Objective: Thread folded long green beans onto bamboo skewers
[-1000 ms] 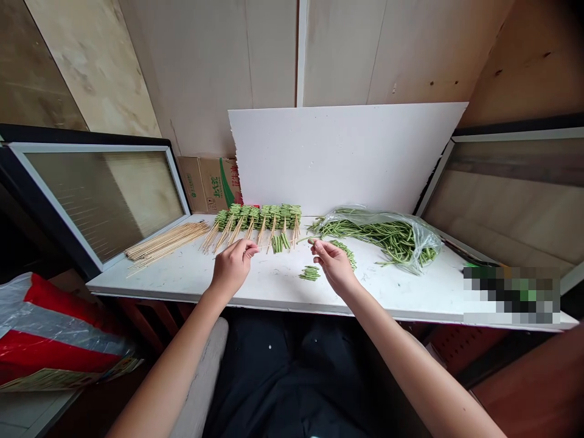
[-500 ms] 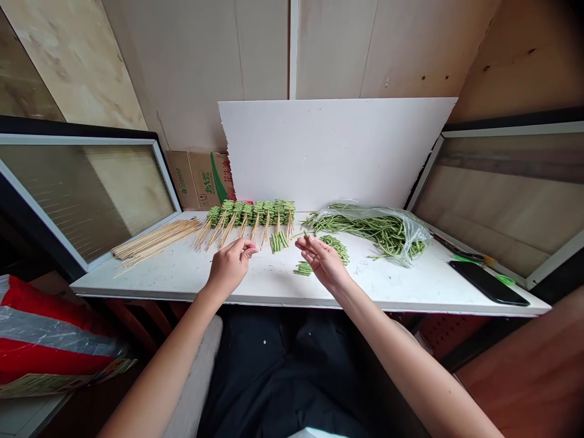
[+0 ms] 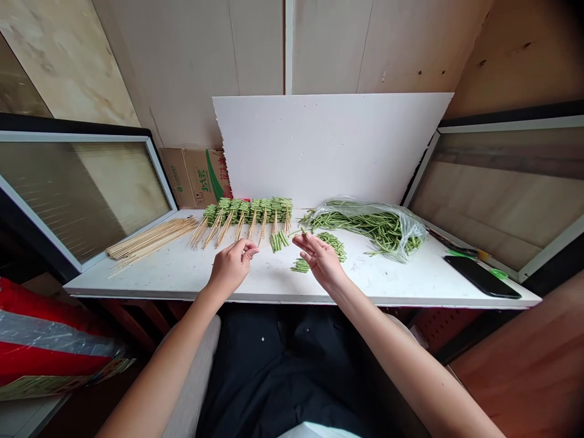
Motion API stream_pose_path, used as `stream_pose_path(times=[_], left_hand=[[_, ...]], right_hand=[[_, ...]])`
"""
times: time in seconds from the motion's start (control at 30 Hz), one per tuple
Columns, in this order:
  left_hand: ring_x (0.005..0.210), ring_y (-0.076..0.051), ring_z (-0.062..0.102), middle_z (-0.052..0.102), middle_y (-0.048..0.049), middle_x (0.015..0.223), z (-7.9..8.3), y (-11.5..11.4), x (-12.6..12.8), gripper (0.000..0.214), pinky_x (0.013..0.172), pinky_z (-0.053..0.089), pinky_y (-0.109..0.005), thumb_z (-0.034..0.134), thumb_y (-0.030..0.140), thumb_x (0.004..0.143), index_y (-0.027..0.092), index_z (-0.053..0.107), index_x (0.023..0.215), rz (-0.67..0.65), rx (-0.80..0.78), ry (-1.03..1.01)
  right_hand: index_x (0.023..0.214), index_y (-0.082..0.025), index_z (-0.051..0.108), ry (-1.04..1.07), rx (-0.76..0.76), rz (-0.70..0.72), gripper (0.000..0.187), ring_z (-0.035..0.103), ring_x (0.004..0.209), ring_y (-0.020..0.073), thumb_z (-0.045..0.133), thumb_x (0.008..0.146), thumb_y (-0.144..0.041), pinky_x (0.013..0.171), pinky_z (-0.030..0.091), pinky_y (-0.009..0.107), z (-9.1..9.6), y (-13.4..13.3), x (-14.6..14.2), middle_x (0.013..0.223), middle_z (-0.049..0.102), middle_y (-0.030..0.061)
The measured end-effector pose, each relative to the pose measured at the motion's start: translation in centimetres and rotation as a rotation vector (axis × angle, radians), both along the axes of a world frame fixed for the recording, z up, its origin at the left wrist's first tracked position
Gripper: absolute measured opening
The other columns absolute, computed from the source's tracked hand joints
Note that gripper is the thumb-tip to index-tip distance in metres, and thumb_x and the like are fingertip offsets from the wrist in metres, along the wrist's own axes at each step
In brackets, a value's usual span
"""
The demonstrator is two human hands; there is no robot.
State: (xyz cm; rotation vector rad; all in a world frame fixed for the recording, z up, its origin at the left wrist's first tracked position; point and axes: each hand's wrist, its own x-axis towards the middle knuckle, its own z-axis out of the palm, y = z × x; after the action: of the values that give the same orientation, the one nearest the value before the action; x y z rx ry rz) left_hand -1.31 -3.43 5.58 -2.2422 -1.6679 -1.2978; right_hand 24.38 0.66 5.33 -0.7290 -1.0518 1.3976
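Note:
My left hand (image 3: pixel 232 265) is held over the white table, its thumb and forefinger pinched together. Whatever may be between those fingertips is too small to make out. With its fingertips, my right hand (image 3: pixel 320 258) grips a green bean piece (image 3: pixel 303 231). Between the hands lies a short row of cut bean pieces (image 3: pixel 278 241). Two more groups of cut beans lie by my right hand, a small row (image 3: pixel 300 266) and a larger heap (image 3: pixel 335 244) partly behind it. Beyond my left hand, several bean skewers (image 3: pixel 246 213) are stacked side by side, sticks toward me.
Bare bamboo skewers (image 3: pixel 152 240) lie at the left. A clear plastic bag (image 3: pixel 410 234) of long green beans (image 3: pixel 381 231) is at the back right. A black phone (image 3: pixel 481 277) and scissors (image 3: pixel 456 246) rest near the right end. A cardboard box (image 3: pixel 196 176) and white board (image 3: pixel 333 149) stand behind.
The view has shifted slightly, so the table sits a little further left and higher. Both hands keep nearly the same pose, and the right still grips the bean piece.

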Motion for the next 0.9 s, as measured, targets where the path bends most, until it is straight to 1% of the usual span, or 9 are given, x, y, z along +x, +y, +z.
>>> stream_pose_path(times=[0.17, 0.33, 0.43, 0.53, 0.7, 0.9], left_hand=[[0.071, -0.019, 0.067, 0.074, -0.0033, 0.082, 0.11, -0.14, 0.26, 0.016, 0.068, 0.047, -0.029, 0.056, 0.033, 0.101, 0.024, 0.068, 0.098, -0.003, -0.013, -0.010], [0.070, -0.019, 0.066, 0.073, -0.0031, 0.081, 0.22, -0.26, 0.42, 0.014, 0.068, 0.046, -0.029, 0.057, 0.032, 0.100, 0.023, 0.068, 0.097, -0.001, -0.011, -0.002], [0.071, -0.019, 0.066, 0.073, -0.0023, 0.080, 0.19, -0.30, 0.46, 0.013, 0.069, 0.046, -0.029, 0.058, 0.030, 0.100, 0.024, 0.069, 0.097, -0.008, -0.014, -0.001], [0.070, -0.019, 0.066, 0.073, -0.0019, 0.079, 0.21, -0.41, 0.55, 0.013, 0.069, 0.047, -0.029, 0.058, 0.030, 0.100, 0.024, 0.069, 0.096, -0.007, -0.012, -0.004], [0.068, -0.019, 0.066, 0.073, -0.0019, 0.077, 0.29, -0.61, 0.68, 0.013, 0.067, 0.047, -0.028, 0.059, 0.029, 0.099, 0.023, 0.070, 0.094, 0.008, 0.025, 0.003], [0.064, -0.017, 0.065, 0.073, -0.0004, 0.073, 0.30, -0.80, 0.74, 0.013, 0.065, 0.045, -0.028, 0.061, 0.027, 0.098, 0.023, 0.071, 0.091, 0.022, 0.093, 0.026]], right_hand=[[0.097, -0.026, 0.077, 0.008, -0.004, -0.019, 0.039, 0.067, 0.131, 0.0326, 0.084, 0.078, -0.059, 0.087, 0.057, 0.037, 0.12, -0.07, 0.01, 0.122, 0.079, 0.0114], [0.100, -0.025, 0.077, -0.001, 0.020, -0.051, 0.041, 0.067, 0.131, 0.0333, 0.084, 0.078, -0.059, 0.085, 0.056, 0.036, -0.25, 0.20, 0.11, 0.120, 0.079, 0.0126], [0.100, -0.025, 0.077, -0.014, 0.032, -0.073, 0.040, 0.068, 0.129, 0.0333, 0.083, 0.079, -0.059, 0.085, 0.056, 0.036, -0.49, 0.39, 0.15, 0.119, 0.080, 0.0133], [0.097, -0.024, 0.077, 0.011, 0.023, -0.093, 0.039, 0.069, 0.128, 0.0329, 0.085, 0.077, -0.056, 0.084, 0.055, 0.035, -0.62, 0.52, 0.15, 0.118, 0.080, 0.0133], [0.092, -0.023, 0.079, 0.061, 0.020, -0.116, 0.036, 0.071, 0.123, 0.0320, 0.090, 0.071, -0.051, 0.088, 0.055, 0.035, -0.71, 0.52, -0.02, 0.110, 0.082, 0.0124], [0.089, -0.022, 0.081, 0.099, 0.047, -0.161, 0.035, 0.074, 0.116, 0.0300, 0.093, 0.069, -0.048, 0.092, 0.054, 0.037, -0.49, 0.03, -0.34, 0.102, 0.083, 0.0114]])
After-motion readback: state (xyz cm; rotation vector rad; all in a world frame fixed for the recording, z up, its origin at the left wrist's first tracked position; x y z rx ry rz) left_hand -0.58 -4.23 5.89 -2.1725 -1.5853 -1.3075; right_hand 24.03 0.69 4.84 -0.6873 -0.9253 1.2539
